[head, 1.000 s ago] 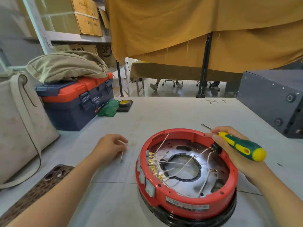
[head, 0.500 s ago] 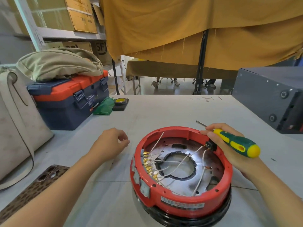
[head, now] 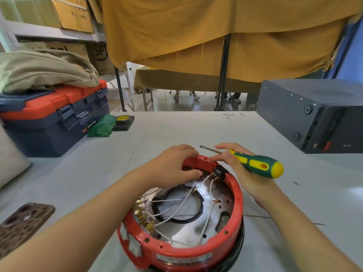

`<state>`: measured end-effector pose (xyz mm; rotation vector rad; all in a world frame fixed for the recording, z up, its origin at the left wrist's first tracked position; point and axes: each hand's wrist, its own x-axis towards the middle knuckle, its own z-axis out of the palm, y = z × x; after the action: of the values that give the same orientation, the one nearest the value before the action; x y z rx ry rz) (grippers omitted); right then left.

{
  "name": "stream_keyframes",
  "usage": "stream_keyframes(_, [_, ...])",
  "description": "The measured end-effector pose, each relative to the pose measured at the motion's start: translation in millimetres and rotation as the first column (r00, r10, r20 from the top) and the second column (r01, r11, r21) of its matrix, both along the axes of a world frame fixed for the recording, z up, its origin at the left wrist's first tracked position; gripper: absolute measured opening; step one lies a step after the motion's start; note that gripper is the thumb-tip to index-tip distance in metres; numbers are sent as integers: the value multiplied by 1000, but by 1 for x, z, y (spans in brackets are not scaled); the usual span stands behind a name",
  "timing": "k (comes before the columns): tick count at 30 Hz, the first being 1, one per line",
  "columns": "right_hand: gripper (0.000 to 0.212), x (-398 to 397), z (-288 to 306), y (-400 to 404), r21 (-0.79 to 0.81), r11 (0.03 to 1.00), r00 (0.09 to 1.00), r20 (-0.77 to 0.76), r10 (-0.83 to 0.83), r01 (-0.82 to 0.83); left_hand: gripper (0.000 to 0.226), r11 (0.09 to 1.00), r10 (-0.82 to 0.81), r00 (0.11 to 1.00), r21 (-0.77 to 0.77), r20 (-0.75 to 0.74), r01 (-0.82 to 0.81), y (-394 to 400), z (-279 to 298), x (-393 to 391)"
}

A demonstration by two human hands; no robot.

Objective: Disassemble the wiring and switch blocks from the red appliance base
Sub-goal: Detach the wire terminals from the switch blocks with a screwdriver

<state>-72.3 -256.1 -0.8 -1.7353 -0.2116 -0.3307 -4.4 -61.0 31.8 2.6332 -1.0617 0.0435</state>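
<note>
Phone [head: 23, 222] lies face down at the counter's [head: 157, 138] near left edge; behind it a toolbox [head: 51, 118] carries a folded bag [head: 43, 71], with a green pouch [head: 102, 126] and tape roll [head: 123, 119] just beside it. In the middle sits the red base [head: 182, 250], open side up, close to the person. Left hand [head: 172, 165] reaches across it, fingers curled over the far rim and thumb inside the wall, so this grip is clamped on the base. Inside, white wires [head: 186, 195] run across the metal plate from a row of brass terminals [head: 143, 213] on the near left wall to a black switch block [head: 219, 171] seated in the far rim. Right hand [head: 241, 173] rests on the rim just beside that block, its grip closed round a screwdriver [head: 255, 163], with the forefinger free on the rim and the blade pointing away from the work. At far right stands a grey box [head: 314, 114].

Judging by this, the task is at an early stage: the wires look connected at both ends, and the block and terminals are in their seats. Freeing the block appears to be the step in hand.
</note>
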Motion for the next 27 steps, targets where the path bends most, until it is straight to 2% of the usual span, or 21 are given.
stream_keyframes(4, [30, 5, 17, -15, 54, 986, 981, 103, -165, 160, 59, 1000, -10, 1000, -8, 19, 10, -3, -10, -3])
stream_keyframes(8, [10, 10, 42, -32, 132, 988, 990, 100, -100, 86, 55, 998, -61, 997, -27, 47, 62, -1, -15, -4])
stream_keyframes(9, [11, 12, 49, -34, 130, 990, 992, 101, -75, 62, 52, 996, -69, 997, -51, 37, 71, -1, -14, -4])
stream_keyframes(13, [25, 24, 71, -34, 24, 998, 991, 119, 61, -64, 47, 992, -89, 996, -94, 7, 89, -1, -13, -4])
stream_keyframes(18, [21, 40, 89, -24, -202, 970, 987, 59, 147, -132, 47, 988, -114, 993, -107, -34, 110, 1, -14, -2])
stream_keyframes(27, [29, 51, 91, -19, -241, 965, 983, 120, 136, -104, 48, 988, -126, 991, -97, -36, 122, 2, -15, 0])
